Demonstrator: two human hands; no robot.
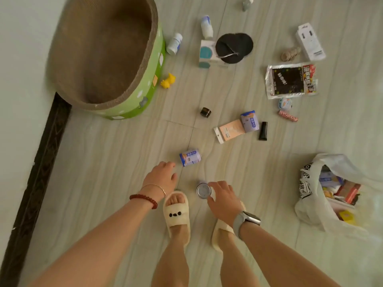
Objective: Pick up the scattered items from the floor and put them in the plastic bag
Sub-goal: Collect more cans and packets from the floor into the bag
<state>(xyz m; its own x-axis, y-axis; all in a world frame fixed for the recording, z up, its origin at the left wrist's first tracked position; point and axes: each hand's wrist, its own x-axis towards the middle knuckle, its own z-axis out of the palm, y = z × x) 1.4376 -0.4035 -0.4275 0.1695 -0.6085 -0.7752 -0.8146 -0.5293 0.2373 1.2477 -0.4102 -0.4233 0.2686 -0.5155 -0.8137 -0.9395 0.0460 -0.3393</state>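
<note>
A white plastic bag (310,195) lies open on the floor at the right, with several boxes and packets inside. My right hand (222,198) is closed around a small silver-topped can (203,190) just above the floor. My left hand (162,178) hovers open, fingers apart, just below a blue-and-orange can (190,157) lying on its side. Farther off lie a second blue can (250,121), an orange card packet (230,130), a black tube (263,131), a dark jar (205,111) and a black snack packet (292,80).
A large green cardboard bowl (143,88) stands at the upper left beside a dark baseboard (41,162). White bottles (174,43), a teal box (206,53), black round pads (234,47), a white box (310,41) and a yellow toy (168,80) lie beyond. My slippered feet (176,212) stand between my arms.
</note>
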